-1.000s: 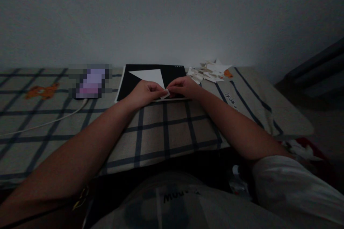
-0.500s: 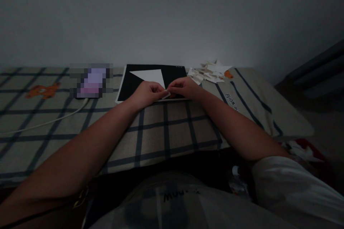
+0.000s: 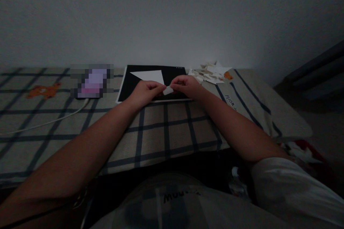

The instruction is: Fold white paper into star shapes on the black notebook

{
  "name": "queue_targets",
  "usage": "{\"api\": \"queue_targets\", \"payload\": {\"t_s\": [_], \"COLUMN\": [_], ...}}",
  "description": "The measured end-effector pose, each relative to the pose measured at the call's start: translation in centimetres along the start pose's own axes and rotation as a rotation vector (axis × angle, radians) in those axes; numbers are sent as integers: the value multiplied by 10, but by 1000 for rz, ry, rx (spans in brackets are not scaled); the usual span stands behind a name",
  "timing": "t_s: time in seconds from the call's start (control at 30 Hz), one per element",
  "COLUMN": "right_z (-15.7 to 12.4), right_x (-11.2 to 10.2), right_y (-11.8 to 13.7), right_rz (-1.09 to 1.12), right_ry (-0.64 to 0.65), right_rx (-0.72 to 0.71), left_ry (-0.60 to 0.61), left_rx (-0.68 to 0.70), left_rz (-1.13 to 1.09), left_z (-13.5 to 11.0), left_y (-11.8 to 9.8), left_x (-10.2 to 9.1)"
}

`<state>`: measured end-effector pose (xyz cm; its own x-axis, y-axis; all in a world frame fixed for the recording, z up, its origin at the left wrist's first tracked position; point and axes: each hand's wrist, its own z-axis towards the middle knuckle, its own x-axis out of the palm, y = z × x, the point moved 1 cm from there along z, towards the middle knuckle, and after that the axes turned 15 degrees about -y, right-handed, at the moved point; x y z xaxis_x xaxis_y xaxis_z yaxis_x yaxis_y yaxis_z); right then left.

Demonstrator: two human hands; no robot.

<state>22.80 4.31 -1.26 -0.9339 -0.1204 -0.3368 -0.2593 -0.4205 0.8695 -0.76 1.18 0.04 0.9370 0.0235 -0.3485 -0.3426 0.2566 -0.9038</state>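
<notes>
My left hand (image 3: 146, 91) and my right hand (image 3: 186, 85) meet over the near edge of a black board (image 3: 129, 84). Between their fingertips they pinch a small white piece of paper (image 3: 168, 90). Both hands have their fingers curled together. A white paper triangle (image 3: 150, 76) lies on the black board just beyond my left hand.
A heap of torn paper scraps (image 3: 209, 72) lies at the back right. A blurred phone (image 3: 91, 81) with a white cable (image 3: 45, 123) rests at the left on the checked cloth (image 3: 166, 132). A plain wall stands right behind; the surface drops off at the right.
The small paper piece has been lifted a little and turned between my fingertips. Both hands stay at the same spot.
</notes>
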Motion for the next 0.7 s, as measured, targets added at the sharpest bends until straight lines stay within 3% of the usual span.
{"api": "queue_targets", "payload": {"t_s": [0.3, 0.7], "right_z": [-2, -5], "right_x": [4, 7], "right_y": [-1, 1], "right_rz": [63, 85], "right_ry": [61, 21], "right_rx": [78, 80], "left_ry": [-75, -59], "left_rx": [206, 327], "left_rz": [110, 232], "left_z": [2, -1], "left_y": [5, 3], "left_x": [0, -1]}}
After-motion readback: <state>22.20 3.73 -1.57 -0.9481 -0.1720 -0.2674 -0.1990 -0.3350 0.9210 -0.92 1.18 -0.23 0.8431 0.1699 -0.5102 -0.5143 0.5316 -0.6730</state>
